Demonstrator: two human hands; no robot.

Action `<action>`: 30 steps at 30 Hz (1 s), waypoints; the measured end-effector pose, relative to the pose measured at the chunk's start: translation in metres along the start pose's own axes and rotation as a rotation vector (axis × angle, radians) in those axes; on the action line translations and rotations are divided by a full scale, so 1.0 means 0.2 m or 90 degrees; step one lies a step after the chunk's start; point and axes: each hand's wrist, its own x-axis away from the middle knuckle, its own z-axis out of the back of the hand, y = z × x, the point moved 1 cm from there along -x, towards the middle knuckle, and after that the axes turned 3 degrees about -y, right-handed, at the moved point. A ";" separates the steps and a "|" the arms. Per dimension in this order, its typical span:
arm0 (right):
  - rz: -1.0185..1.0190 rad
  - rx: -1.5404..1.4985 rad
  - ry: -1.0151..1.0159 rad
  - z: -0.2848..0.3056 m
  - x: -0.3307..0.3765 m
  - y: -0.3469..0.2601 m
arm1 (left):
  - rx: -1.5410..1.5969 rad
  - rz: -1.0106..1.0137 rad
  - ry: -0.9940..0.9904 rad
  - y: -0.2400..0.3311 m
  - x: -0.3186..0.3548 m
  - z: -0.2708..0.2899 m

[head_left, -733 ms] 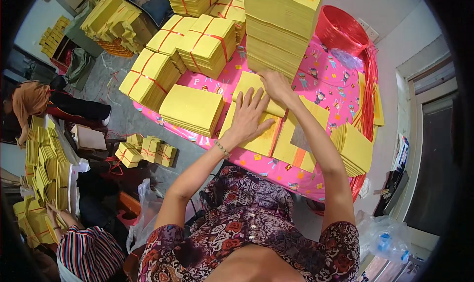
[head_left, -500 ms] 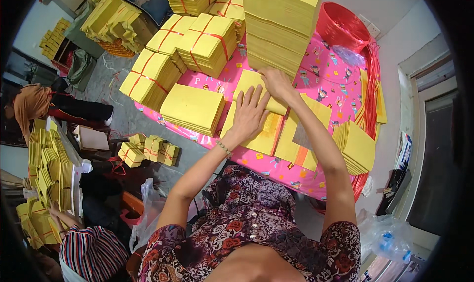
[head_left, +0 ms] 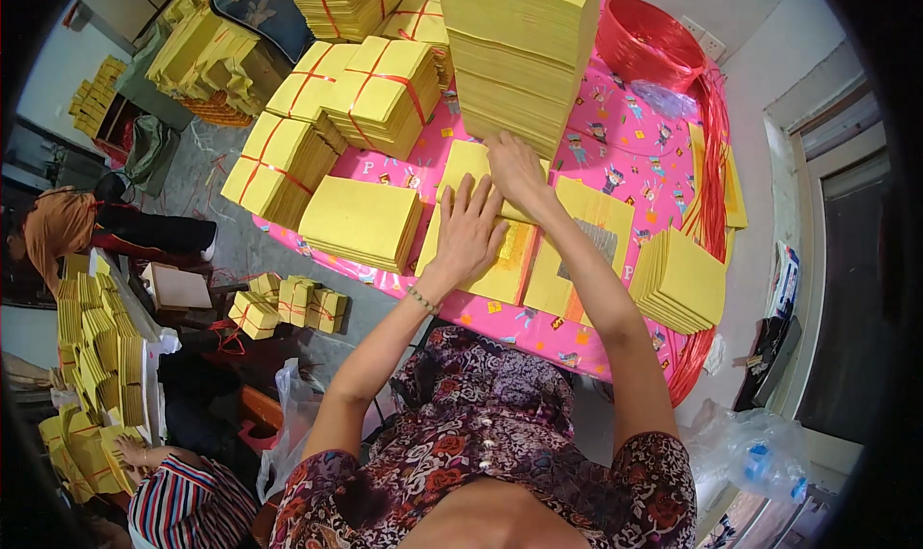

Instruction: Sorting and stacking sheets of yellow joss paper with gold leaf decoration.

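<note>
A yellow paper sheet (head_left: 516, 266) with an orange patch lies on the pink table cover, its far part folded over toward me. My left hand (head_left: 468, 230) rests flat on it, fingers spread across the fold's near edge. At the far side of the fold, my right hand (head_left: 516, 169) is closed, its bent fingers pressing on the paper by the foot of a tall yellow paper stack (head_left: 514, 78). Under my right forearm lies another yellow sheet (head_left: 598, 217) with a grey patch. Folded yellow papers (head_left: 679, 282) sit to the right, and a low stack (head_left: 361, 220) to the left.
Bundles tied with red strips (head_left: 380, 87) stand at the table's far left. A red coil of strip (head_left: 651, 44) and hanging red strands (head_left: 713, 174) are at the right. A co-worker in a striped sleeve (head_left: 187, 496) handles yellow paper at lower left; another person (head_left: 62, 224) bends beyond.
The folded part of the sheet lies flatter under my hands. My right fingers stay at its far edge, while the whole view has shifted slightly. The co-worker's hand has moved over the yellow paper.
</note>
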 end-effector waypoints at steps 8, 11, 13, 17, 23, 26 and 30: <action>0.020 0.011 0.024 -0.05 0.00 0.04 | 0.019 -0.013 -0.059 -0.01 -0.02 0.03; 0.027 0.001 0.026 -0.06 0.00 0.06 | 0.040 -0.002 -0.084 0.00 -0.01 0.03; 0.021 0.000 0.019 -0.06 0.00 0.05 | 0.027 0.002 -0.065 0.01 0.01 0.03; 0.002 -0.022 0.000 -0.05 0.00 0.04 | 0.043 -0.007 -0.077 -0.01 0.04 0.05; -0.002 0.052 0.014 -0.06 -0.01 0.00 | 0.027 -0.048 -0.100 -0.03 0.05 0.06; -0.018 0.067 -0.004 -0.06 0.00 0.01 | 0.033 -0.045 -0.128 -0.02 0.05 0.06; 0.060 0.036 0.168 0.00 0.19 -0.04 | 0.012 -0.048 -0.153 -0.02 0.05 0.06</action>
